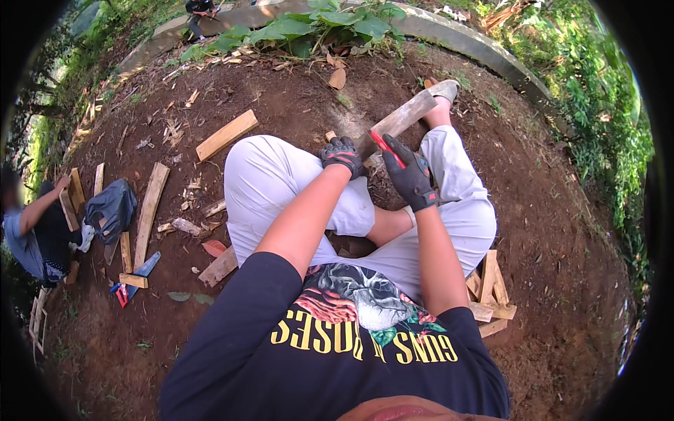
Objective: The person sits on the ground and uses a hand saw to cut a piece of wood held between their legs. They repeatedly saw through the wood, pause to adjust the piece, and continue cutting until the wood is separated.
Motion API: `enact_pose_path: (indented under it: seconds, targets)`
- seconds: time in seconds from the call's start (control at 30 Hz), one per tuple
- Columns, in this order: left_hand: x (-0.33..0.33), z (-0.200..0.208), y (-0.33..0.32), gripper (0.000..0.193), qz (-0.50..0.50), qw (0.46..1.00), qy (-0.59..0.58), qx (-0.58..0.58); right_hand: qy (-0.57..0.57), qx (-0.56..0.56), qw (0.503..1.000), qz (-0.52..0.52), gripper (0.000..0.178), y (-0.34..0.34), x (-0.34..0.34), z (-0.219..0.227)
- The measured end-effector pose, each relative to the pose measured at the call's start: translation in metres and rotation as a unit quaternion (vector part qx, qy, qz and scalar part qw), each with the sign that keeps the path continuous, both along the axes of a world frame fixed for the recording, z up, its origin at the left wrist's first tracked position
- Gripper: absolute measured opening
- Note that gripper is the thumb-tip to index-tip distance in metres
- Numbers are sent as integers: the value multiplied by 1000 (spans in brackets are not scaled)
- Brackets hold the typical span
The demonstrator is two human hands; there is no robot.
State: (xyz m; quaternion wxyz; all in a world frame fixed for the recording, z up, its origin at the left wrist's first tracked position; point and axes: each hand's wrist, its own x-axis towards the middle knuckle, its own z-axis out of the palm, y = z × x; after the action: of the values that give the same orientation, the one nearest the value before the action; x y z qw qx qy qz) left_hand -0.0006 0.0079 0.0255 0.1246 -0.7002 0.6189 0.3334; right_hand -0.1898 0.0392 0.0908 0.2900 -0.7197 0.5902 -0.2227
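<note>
In the head view, I am curling my gloved left hand [342,156] beside a pale wooden tip [330,135], its grip unclear; I am extending the fingers of my gloved right hand [409,172] by a plank [401,119], any hold indistinct. The plank's near end is lying between my hands, long edges running forward toward a shoe [445,90]. Brown soil [540,203] is stretching rightward from them; a board [227,135] is lying leftward.

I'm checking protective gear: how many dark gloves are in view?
2: one on the left hand, one on the right hand. Whether the distant person wears any is unclear.
</note>
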Motion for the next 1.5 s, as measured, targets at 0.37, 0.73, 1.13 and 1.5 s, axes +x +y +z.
enact_pose_path:
  seconds: [0.37, 0.73, 1.13, 1.5]
  targets:
    - [5, -9, 3, 126, -54, 998, 11, 34, 13, 114, 993, -28, 41, 122, -82, 168]
    - [3, -9, 1, 118, -76, 997, 14, 11, -72, -48, 996, 29, 47, -35, 20, -49]
    - [6, 16, -2, 128, -48, 998, 14, 39, 48, 87, 995, -31, 44, 117, -69, 139]
    - [-1, 0, 5, 117, -42, 998, 8, 37, 27, -10, 999, -26, 43, 32, 2, 19]
